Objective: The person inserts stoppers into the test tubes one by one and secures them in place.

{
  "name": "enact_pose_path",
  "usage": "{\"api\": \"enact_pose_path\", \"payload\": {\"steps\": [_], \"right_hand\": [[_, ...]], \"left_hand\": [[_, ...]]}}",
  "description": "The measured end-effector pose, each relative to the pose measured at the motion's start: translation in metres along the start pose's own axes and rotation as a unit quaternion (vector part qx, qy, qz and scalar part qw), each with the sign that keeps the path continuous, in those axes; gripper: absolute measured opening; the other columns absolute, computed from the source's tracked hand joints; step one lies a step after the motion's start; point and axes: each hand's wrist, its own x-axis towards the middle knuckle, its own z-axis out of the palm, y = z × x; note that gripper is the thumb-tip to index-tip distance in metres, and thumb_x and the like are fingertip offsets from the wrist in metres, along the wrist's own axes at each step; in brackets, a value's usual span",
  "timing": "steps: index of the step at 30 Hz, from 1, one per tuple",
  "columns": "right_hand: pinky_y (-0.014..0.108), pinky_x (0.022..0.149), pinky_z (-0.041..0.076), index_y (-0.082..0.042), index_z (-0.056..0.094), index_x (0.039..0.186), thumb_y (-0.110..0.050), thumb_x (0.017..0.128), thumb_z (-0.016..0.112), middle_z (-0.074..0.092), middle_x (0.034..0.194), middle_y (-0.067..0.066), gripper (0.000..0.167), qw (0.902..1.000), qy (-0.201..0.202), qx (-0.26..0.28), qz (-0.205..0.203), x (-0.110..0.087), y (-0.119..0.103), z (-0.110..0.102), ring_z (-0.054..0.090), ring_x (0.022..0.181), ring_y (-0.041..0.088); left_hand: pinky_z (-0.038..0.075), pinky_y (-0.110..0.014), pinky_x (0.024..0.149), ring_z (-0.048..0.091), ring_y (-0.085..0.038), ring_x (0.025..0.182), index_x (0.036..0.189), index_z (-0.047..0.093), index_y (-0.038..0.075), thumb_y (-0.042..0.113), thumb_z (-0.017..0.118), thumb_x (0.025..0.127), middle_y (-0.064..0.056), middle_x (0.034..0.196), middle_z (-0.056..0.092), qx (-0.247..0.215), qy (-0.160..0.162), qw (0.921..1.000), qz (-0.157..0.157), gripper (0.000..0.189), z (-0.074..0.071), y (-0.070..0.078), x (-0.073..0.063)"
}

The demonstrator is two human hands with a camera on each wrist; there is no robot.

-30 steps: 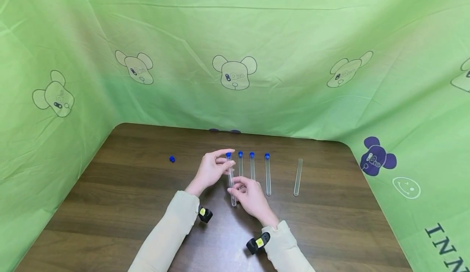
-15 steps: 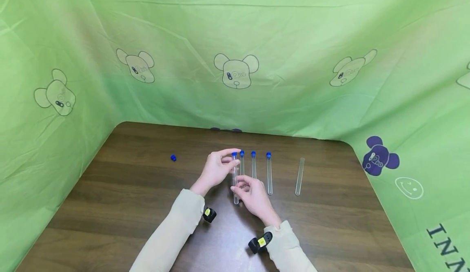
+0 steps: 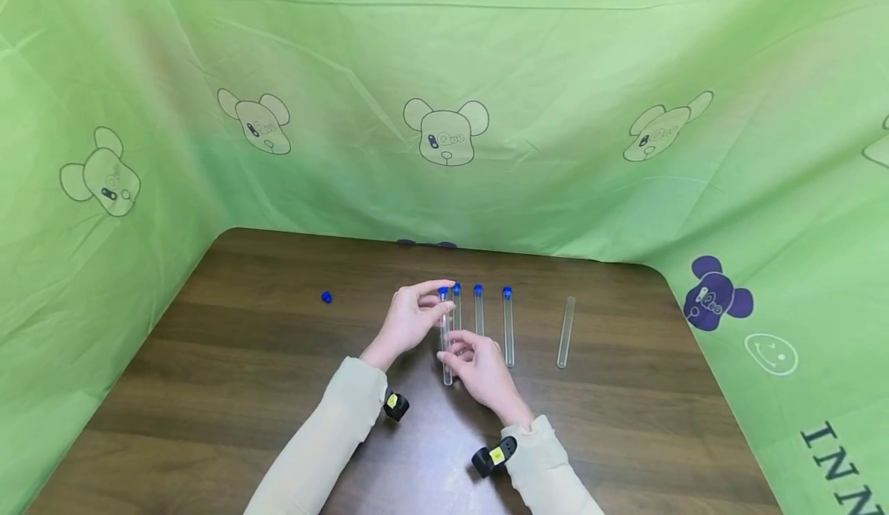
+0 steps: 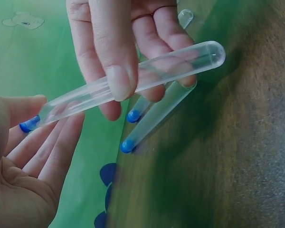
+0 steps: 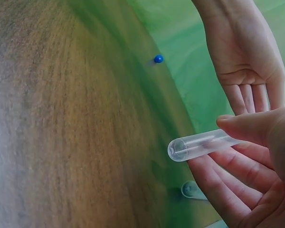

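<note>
A clear test tube [image 3: 447,376] with a blue cap [image 3: 443,289] is held between both hands over the middle of the table. My left hand [image 3: 406,320] holds its capped upper end, thumb on the near side. Lower down, my right hand [image 3: 482,372] pinches the tube between thumb and fingers. In the left wrist view the cap [image 4: 29,124] sits in the tube's mouth, partly hidden by the left thumb and fingers. The right wrist view shows the rounded bottom of the tube [image 5: 194,147] sticking out past the right hand's fingers.
Behind the right hand, three capped test tubes lie side by side, the rightmost capped tube [image 3: 509,330] fully visible. An uncapped tube [image 3: 566,333] lies farther right. A loose blue cap [image 3: 326,296] rests at left on the brown table [image 3: 208,391]. Green cloth [image 3: 333,191] surrounds the table.
Both hands and the tube shift slightly right in the first half second, and the tube becomes more upright in the head view. Since then they stay almost still, both grips kept.
</note>
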Motion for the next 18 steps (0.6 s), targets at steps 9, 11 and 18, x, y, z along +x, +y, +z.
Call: {"api": "enact_pose_path", "payload": {"steps": [9,11,18], "right_hand": [[0.024,0.055,0.053,0.002,0.072,0.115,-0.002,0.087,0.078,0.070,0.082,0.001,0.029,0.9997,-0.007,0.014,0.018,0.0022,-0.0058,-0.0005,0.069,0.065,0.015],[0.023,0.054,0.052,0.002,0.072,0.116,-0.003,0.087,0.078,0.070,0.082,0.000,0.030,0.9995,-0.006,0.015,0.026,0.0020,-0.0069,-0.0005,0.068,0.064,0.015],[0.024,0.053,0.052,0.002,0.070,0.121,-0.003,0.087,0.079,0.070,0.084,0.001,0.035,0.9991,-0.003,0.024,0.034,0.0013,-0.0070,0.0004,0.068,0.063,0.016]], "left_hand": [[0.061,-0.032,0.065,0.074,-0.022,0.073,0.131,0.068,0.005,0.004,0.075,0.093,-0.014,0.088,0.075,-0.021,0.024,0.9995,0.004,0.038,-0.0034,-0.0052,-0.0015],[0.061,-0.032,0.065,0.074,-0.023,0.073,0.131,0.067,0.005,0.003,0.074,0.093,-0.017,0.089,0.075,-0.022,0.025,0.9994,0.006,0.039,-0.0038,-0.0052,-0.0015],[0.061,-0.032,0.066,0.073,-0.023,0.073,0.133,0.066,0.005,0.003,0.074,0.094,-0.025,0.092,0.073,-0.022,0.020,0.9995,0.007,0.040,-0.0042,-0.0020,-0.0014]]}}
